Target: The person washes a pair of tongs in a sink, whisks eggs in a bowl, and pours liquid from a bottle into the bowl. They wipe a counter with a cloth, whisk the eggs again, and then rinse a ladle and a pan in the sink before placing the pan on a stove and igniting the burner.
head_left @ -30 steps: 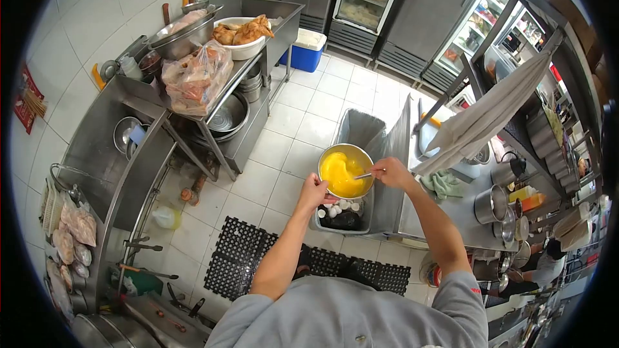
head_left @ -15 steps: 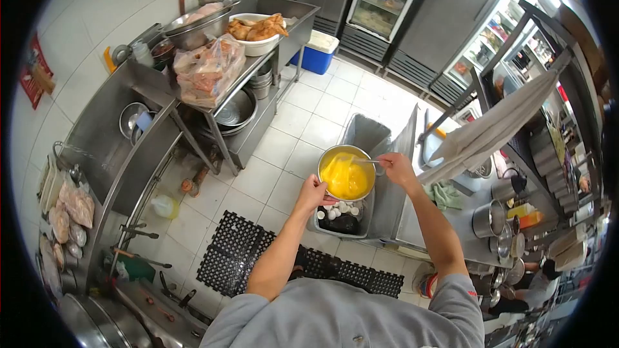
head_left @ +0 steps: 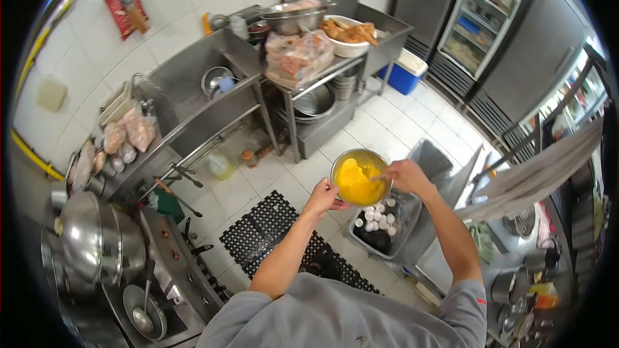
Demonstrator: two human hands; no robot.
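Observation:
A metal bowl [head_left: 371,156] of yellow beaten egg [head_left: 352,183] is held up in front of me. My left hand [head_left: 324,197] grips its left rim between thumb and fingers. In my right hand [head_left: 409,176] is a slim metal utensil [head_left: 380,178], its end down in the egg. That end is smeared by motion, so its shape cannot be told. Below the bowl stands a grey bin [head_left: 405,245] with white, eggshell-like pieces [head_left: 379,219] and a black bag [head_left: 373,240] in it.
A steel bench with a bag of raw meat [head_left: 298,58] and a white bowl of chicken [head_left: 351,48] stands ahead. To the left are a sink [head_left: 184,93] and a stove with a wok [head_left: 138,303]. A perforated black mat [head_left: 271,232] lies on the floor; a cloth [head_left: 548,171] hangs right.
My view has swung left, so the scene sits further right and more of the stove shows. The utensil has moved within the egg; both hands keep their grips.

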